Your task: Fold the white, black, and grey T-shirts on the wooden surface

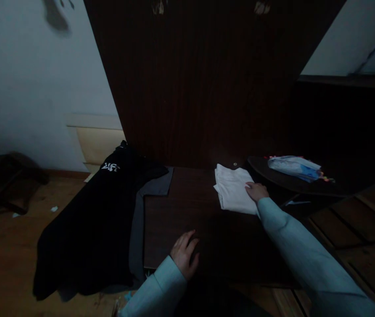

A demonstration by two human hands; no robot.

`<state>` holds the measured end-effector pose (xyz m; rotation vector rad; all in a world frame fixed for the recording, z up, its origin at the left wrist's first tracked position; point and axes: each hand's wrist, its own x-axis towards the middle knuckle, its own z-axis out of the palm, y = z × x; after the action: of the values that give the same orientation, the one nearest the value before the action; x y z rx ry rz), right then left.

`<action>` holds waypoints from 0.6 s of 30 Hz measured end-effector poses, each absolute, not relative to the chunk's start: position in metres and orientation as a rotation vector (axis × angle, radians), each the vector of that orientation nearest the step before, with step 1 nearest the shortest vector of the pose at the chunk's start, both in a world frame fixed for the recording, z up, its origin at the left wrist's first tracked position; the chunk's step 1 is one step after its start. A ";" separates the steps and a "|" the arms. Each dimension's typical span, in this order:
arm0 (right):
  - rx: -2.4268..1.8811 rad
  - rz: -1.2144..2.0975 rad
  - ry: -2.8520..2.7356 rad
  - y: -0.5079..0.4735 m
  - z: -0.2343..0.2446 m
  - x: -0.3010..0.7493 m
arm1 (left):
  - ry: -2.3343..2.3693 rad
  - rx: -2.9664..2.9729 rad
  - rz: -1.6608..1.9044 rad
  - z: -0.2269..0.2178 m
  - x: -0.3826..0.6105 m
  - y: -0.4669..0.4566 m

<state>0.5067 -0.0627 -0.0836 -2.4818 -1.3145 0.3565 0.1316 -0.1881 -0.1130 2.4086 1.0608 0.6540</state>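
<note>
A folded white cloth [235,189], perhaps a garment, lies at the right of the dark brown tabletop [177,211]. My right hand [256,191] rests on its right edge; whether the fingers grip the fabric or only press on it is hard to see. Over the front of the tabletop hovers my left hand [185,254], empty, with its fingers apart. A black T-shirt [98,220] with white lettering is spread at the left, hanging past the table's edge. Beneath it shows a grey garment [137,229].
Behind the tabletop rises a tall dark wood panel [200,88]. At the right, a plastic-wrapped packet [295,168] lies on a rounded dark shelf [276,182]. A dark stool [5,185] stands at the far left on the wooden floor [5,246].
</note>
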 end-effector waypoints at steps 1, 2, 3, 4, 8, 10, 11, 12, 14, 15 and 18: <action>-2.485 0.277 -1.345 -0.061 -0.084 0.499 | 1.064 2.392 0.641 -0.113 0.132 -0.188; -2.466 0.188 -1.397 -0.061 -0.086 0.489 | 1.069 2.378 0.632 -0.112 0.132 -0.188; -2.436 0.116 -1.463 -0.061 -0.090 0.478 | 1.074 2.366 0.628 -0.112 0.132 -0.189; -2.410 0.085 -1.532 -0.062 -0.096 0.467 | 1.074 2.358 0.627 -0.111 0.132 -0.189; -2.455 0.216 -1.659 -0.065 -0.118 0.438 | 1.056 2.281 0.674 -0.105 0.131 -0.191; -2.479 0.250 -1.671 -0.064 -0.120 0.437 | 1.053 2.211 0.729 -0.100 0.126 -0.193; -2.494 0.273 -1.666 -0.063 -0.118 0.438 | 1.050 2.183 0.761 -0.098 0.121 -0.194; -2.518 0.295 -1.649 -0.061 -0.114 0.439 | 1.042 2.167 0.783 -0.095 0.114 -0.196; -2.538 0.273 -1.599 -0.055 -0.102 0.435 | 1.036 2.164 0.820 -0.090 0.096 -0.198; -2.502 0.226 -1.586 -0.050 -0.095 0.428 | 1.049 2.167 0.837 -0.088 0.085 -0.198; -2.187 0.148 -1.657 -0.031 -0.077 0.386 | 1.144 2.161 0.881 -0.087 0.048 -0.198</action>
<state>0.3856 -0.0309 -0.0766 -2.1867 -1.6568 0.1482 0.0484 -0.1976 -0.0865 2.1608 1.1440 0.8805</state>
